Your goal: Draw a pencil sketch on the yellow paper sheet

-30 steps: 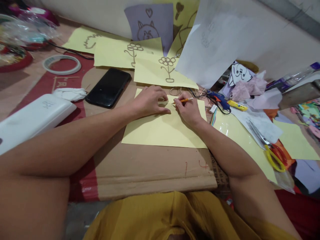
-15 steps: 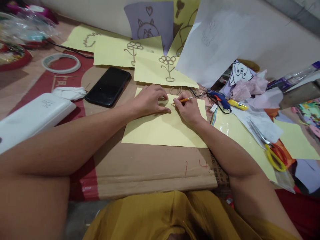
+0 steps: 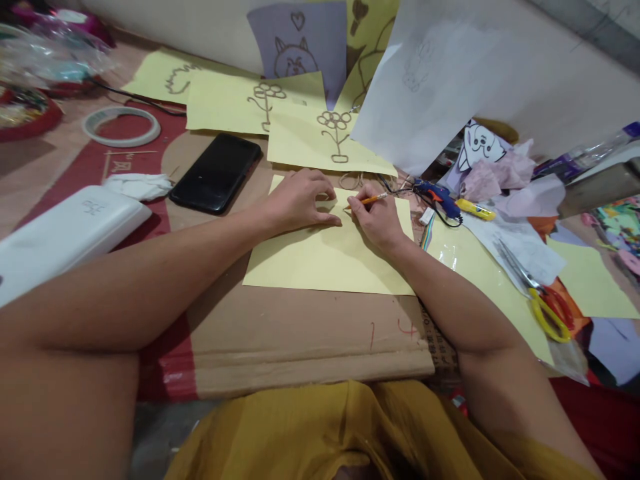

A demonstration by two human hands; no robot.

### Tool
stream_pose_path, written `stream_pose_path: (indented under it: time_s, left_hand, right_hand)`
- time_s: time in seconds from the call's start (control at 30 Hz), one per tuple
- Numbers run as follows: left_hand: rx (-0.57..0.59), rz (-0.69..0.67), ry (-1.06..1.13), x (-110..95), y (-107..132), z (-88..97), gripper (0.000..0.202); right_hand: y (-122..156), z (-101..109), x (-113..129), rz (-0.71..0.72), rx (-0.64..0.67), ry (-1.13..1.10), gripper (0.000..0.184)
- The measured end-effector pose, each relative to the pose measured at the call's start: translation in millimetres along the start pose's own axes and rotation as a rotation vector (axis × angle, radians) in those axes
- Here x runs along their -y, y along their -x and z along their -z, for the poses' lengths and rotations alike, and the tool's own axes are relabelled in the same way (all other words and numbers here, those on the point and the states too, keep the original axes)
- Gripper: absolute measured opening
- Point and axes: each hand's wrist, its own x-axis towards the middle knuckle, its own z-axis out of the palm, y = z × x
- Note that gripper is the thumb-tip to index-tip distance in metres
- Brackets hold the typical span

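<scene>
A sheet of yellow paper lies on the brown cardboard in front of me. My right hand pinches a pencil, its tip down at the paper near the middle. My left hand rests on the paper's upper left part, thumb and fingers apart and curved, with nothing held. Just beyond both hands is another yellow sheet with a flower drawing. Any marks under the pencil tip are too small to make out.
Left of the paper lie a black phone, a tape roll and a white power bank. To the right are a blue glue gun, a yellow cutter and scissors. A white sheet leans at the back.
The pencil tip and right fingers have shifted very slightly on the paper. My left hand stays in place, and the other things have not moved.
</scene>
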Motion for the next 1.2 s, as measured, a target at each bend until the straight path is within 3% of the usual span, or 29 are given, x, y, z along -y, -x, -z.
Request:
stream_pose_path:
  time_s: [1.2]
  left_hand:
    - [0.002, -0.004, 0.001, -0.3, -0.9, 0.5, 0.051]
  right_hand:
    - [-1.2, -1.0, -0.4, 0.007, -0.002, -0.002, 0.025]
